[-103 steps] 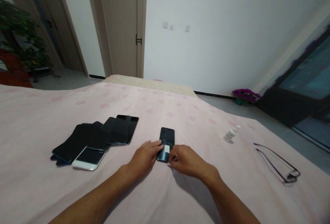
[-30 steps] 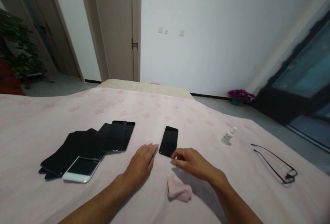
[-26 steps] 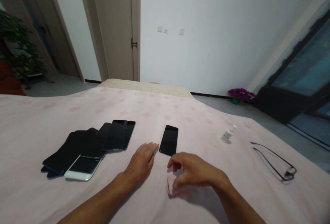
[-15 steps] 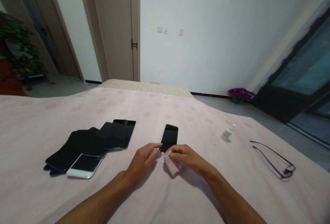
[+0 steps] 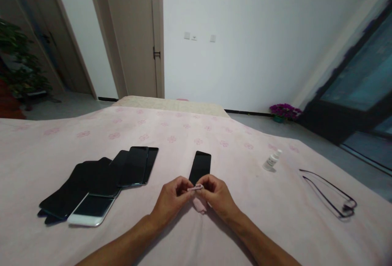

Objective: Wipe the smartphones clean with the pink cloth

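Observation:
A small pink cloth [image 5: 199, 205] is pinched between the fingertips of my left hand [image 5: 173, 196] and my right hand [image 5: 218, 194]. Its lower part hangs down between them, and a folded edge shows at the fingertips. Just beyond my hands a black smartphone [image 5: 200, 165] lies face up on the pink floral bedsheet [image 5: 171, 233]; its near end is partly hidden by my fingers. Both hands are closed, close together in the middle of the view.
To the left lie several dark phones [image 5: 101, 176], overlapping, with a white-framed phone [image 5: 92, 209] at the near side. A small white spray bottle [image 5: 272, 160] stands at the right. Eyeglasses [image 5: 332, 196] with dark frames rest farther right.
My left hand has come away from the phone's near edge and now grips the cloth too. The hands have drawn together, and the view has shifted slightly.

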`<action>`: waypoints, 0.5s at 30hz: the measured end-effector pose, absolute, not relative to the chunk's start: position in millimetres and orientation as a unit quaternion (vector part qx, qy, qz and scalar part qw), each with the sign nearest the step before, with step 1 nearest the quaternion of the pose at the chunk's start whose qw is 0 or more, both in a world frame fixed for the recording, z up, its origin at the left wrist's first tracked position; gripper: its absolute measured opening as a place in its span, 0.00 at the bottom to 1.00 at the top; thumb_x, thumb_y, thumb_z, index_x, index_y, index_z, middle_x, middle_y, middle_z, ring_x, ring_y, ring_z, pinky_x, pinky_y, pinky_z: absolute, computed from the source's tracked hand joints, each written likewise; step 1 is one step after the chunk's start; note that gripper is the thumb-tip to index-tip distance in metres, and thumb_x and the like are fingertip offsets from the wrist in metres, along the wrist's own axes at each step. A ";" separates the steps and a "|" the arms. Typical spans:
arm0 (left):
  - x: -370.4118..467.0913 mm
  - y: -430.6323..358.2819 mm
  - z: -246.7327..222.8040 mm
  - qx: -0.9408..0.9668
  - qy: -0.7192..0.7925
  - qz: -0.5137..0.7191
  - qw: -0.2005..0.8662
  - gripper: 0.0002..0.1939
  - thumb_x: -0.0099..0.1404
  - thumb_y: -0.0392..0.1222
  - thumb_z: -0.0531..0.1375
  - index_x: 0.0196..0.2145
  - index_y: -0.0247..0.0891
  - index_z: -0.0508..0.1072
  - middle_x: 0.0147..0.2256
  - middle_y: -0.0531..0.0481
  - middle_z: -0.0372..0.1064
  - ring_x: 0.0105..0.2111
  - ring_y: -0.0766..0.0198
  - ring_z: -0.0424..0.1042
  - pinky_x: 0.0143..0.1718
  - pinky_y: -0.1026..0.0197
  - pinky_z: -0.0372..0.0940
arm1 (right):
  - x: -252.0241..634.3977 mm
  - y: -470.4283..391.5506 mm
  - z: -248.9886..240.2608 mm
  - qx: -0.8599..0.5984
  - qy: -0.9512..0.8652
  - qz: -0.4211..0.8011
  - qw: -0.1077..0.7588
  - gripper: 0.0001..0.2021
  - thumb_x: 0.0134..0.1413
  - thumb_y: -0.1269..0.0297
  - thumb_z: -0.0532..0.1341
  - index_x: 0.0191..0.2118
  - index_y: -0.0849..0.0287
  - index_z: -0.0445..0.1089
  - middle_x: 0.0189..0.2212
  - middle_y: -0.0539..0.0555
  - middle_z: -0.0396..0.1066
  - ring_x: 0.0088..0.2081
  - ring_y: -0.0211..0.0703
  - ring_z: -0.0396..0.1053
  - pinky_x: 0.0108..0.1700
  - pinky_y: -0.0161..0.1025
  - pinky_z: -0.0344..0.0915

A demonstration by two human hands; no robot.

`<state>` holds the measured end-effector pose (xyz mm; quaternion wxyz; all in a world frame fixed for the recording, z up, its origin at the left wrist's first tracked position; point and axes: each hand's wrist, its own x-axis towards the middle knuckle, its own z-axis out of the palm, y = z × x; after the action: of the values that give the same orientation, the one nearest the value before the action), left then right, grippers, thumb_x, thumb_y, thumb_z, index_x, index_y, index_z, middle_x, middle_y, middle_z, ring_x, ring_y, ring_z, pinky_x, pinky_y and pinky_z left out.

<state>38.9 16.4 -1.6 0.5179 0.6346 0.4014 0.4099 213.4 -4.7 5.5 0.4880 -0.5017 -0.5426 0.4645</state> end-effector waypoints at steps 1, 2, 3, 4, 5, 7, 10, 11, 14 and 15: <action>39.3 16.3 -2.4 0.632 0.406 0.412 0.516 0.12 0.60 0.47 0.65 0.31 0.35 0.73 0.27 0.52 0.70 0.28 0.67 0.67 0.29 0.65 0.60 | 212.5 -5.4 5.0 -0.505 -0.536 0.461 0.495 0.10 0.44 0.62 0.70 0.31 0.60 0.72 0.26 0.48 0.71 0.28 0.36 0.65 0.30 0.33 0.61; 39.7 16.2 -3.2 0.629 0.407 0.416 0.516 0.11 0.60 0.47 0.64 0.30 0.36 0.72 0.26 0.53 0.69 0.27 0.67 0.66 0.28 0.66 0.59 | 211.8 -6.1 4.8 -0.506 -0.528 0.463 0.501 0.11 0.43 0.63 0.70 0.33 0.60 0.72 0.27 0.48 0.71 0.28 0.37 0.65 0.31 0.33 0.61; 39.9 15.9 -3.9 0.625 0.404 0.419 0.519 0.11 0.60 0.47 0.64 0.30 0.36 0.72 0.26 0.54 0.68 0.27 0.68 0.66 0.28 0.66 0.59 | 211.3 -6.6 4.9 -0.505 -0.519 0.471 0.504 0.13 0.41 0.64 0.71 0.35 0.59 0.72 0.28 0.49 0.71 0.29 0.37 0.66 0.31 0.34 0.62; 40.0 15.5 -4.4 0.622 0.399 0.423 0.525 0.11 0.60 0.46 0.64 0.30 0.36 0.71 0.26 0.54 0.68 0.26 0.68 0.65 0.28 0.67 0.59 | 211.0 -7.0 5.2 -0.502 -0.512 0.482 0.504 0.16 0.41 0.63 0.71 0.38 0.59 0.72 0.29 0.49 0.72 0.29 0.38 0.67 0.32 0.34 0.62; 40.0 15.1 -4.7 0.619 0.392 0.425 0.530 0.11 0.61 0.46 0.64 0.30 0.36 0.70 0.26 0.54 0.67 0.26 0.68 0.65 0.28 0.67 0.59 | 211.1 -7.3 5.7 -0.498 -0.507 0.494 0.501 0.18 0.41 0.63 0.71 0.41 0.58 0.72 0.30 0.50 0.72 0.30 0.38 0.67 0.32 0.35 0.63; 39.8 14.1 -5.0 0.617 0.383 0.429 0.537 0.10 0.61 0.46 0.63 0.30 0.37 0.70 0.26 0.55 0.66 0.26 0.69 0.65 0.27 0.67 0.58 | 211.6 -7.9 6.8 -0.493 -0.502 0.510 0.494 0.18 0.44 0.60 0.70 0.42 0.59 0.73 0.31 0.51 0.73 0.31 0.39 0.68 0.34 0.36 0.64; 40.0 12.6 -5.1 0.613 0.378 0.435 0.541 0.09 0.60 0.44 0.64 0.30 0.37 0.70 0.26 0.54 0.67 0.26 0.69 0.65 0.27 0.67 0.58 | 212.7 -8.9 7.5 -0.499 -0.503 0.508 0.490 0.13 0.46 0.56 0.69 0.33 0.61 0.73 0.28 0.52 0.72 0.30 0.39 0.66 0.33 0.36 0.62; 40.3 12.0 -5.2 0.613 0.378 0.436 0.539 0.08 0.59 0.43 0.64 0.30 0.37 0.70 0.27 0.54 0.67 0.26 0.69 0.65 0.28 0.67 0.59 | 212.8 -9.3 7.3 -0.502 -0.501 0.504 0.494 0.13 0.46 0.56 0.69 0.30 0.61 0.73 0.26 0.51 0.71 0.29 0.38 0.65 0.32 0.36 0.61; 42.1 9.6 -6.4 0.617 0.379 0.438 0.533 0.06 0.58 0.40 0.63 0.31 0.37 0.70 0.27 0.54 0.68 0.27 0.68 0.66 0.29 0.67 0.60 | 212.0 -10.3 5.2 -0.503 -0.485 0.495 0.516 0.13 0.43 0.56 0.70 0.28 0.60 0.70 0.24 0.49 0.68 0.27 0.37 0.63 0.30 0.35 0.59; 42.8 8.5 -6.8 0.618 0.381 0.436 0.532 0.05 0.59 0.40 0.62 0.32 0.37 0.70 0.28 0.53 0.68 0.28 0.68 0.67 0.30 0.66 0.61 | 211.4 -10.4 4.4 -0.503 -0.479 0.493 0.524 0.13 0.43 0.57 0.70 0.28 0.60 0.69 0.24 0.48 0.68 0.27 0.37 0.62 0.30 0.34 0.59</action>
<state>42.8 8.5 -6.8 0.5321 0.6178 0.3809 0.4360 211.4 -10.4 4.4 0.5242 -0.5026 -0.4795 0.4927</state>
